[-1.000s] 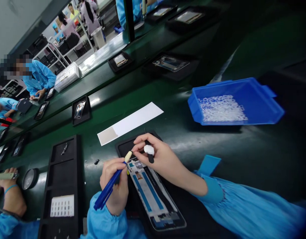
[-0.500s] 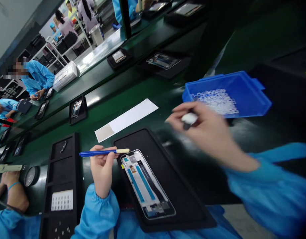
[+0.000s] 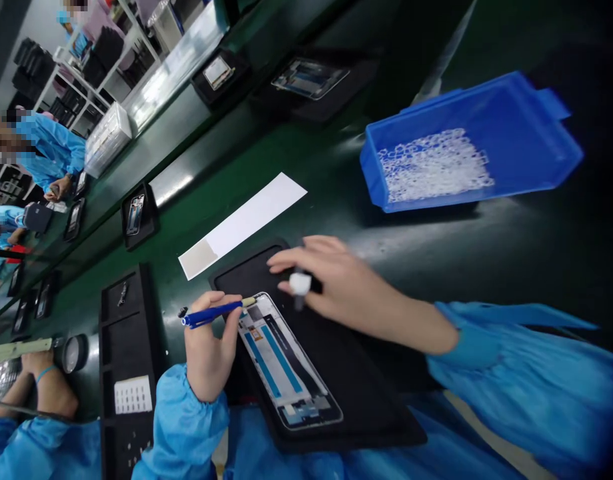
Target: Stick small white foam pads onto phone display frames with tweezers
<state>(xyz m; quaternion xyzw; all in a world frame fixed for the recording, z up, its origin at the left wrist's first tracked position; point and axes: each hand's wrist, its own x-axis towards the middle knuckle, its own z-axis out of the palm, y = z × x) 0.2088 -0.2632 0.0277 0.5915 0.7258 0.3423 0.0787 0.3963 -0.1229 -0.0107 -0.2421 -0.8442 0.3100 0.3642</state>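
My left hand (image 3: pixel 209 353) is closed on a blue stick tool (image 3: pixel 211 313) with a pale tip that rests at the top corner of a phone frame (image 3: pixel 281 363). The frame lies in a black tray (image 3: pixel 351 393) in front of me. My right hand (image 3: pixel 336 280) hovers over the tray's far end, a little blurred, fingers curled round a small dark tool with a white collar (image 3: pixel 300 285). A blue bin (image 3: pixel 511 133) holding several small clear parts (image 3: pixel 434 165) stands beyond my right hand.
A white paper strip (image 3: pixel 246 223) lies on the green belt past the tray. A black compartment tray (image 3: pixel 129 373) stands at my left. Other trays with phone frames (image 3: pixel 136 217) line the belt. A neighbour's hand (image 3: pixel 46 387) works at far left; other people sit behind.
My right hand went out to the blue bin and has come back over the black tray with its tool. The left hand has turned the blue stick from upright to nearly level.
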